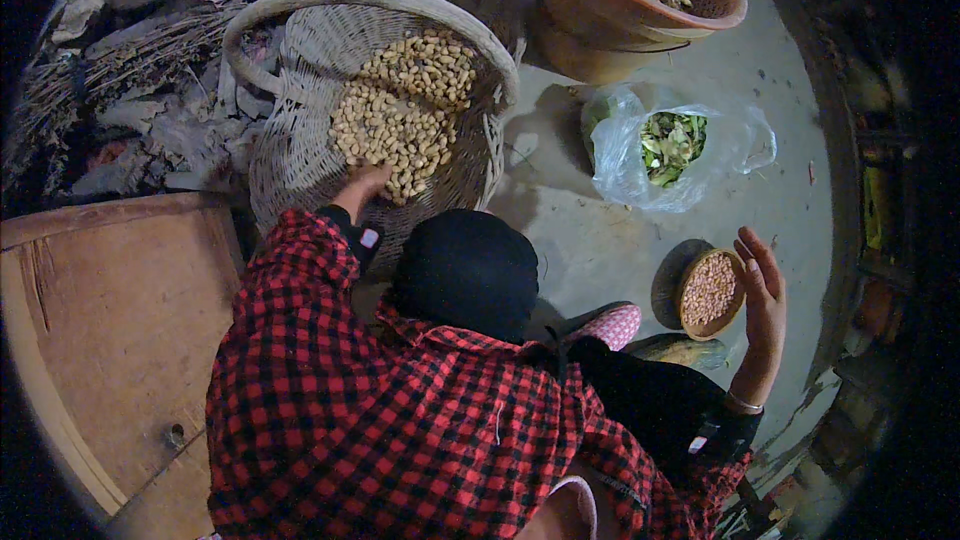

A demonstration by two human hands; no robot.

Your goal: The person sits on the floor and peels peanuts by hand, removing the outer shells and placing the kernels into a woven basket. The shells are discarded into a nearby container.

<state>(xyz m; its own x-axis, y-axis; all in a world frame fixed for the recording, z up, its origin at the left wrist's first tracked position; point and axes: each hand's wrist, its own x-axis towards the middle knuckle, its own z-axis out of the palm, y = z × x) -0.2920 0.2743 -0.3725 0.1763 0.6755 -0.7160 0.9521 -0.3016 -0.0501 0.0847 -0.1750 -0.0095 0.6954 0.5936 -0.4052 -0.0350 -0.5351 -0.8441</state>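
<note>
My left hand (367, 186) reaches into a large wicker basket (300, 127) with a thick arched handle. Its fingertips are at the near edge of a heap of unshelled peanuts (401, 127), and whether they hold any is hidden. On the right, my right hand (763, 285) is raised beside a small round bowl (685, 307) of shelled peanuts (709, 289). Its fingers are extended with nothing seen in them, and the palm is partly turned away. A black cap and a red-and-black checked shirt fill the lower middle.
An orange bucket (600, 30) holding peanut shells stands at the top right. Below it sits a clear plastic bag (622, 157) with green leaves. A gourd-like vegetable (686, 351) lies beside a pink checked shoe (615, 324). Brushwood (135, 60) and a wooden board (120, 315) are at left.
</note>
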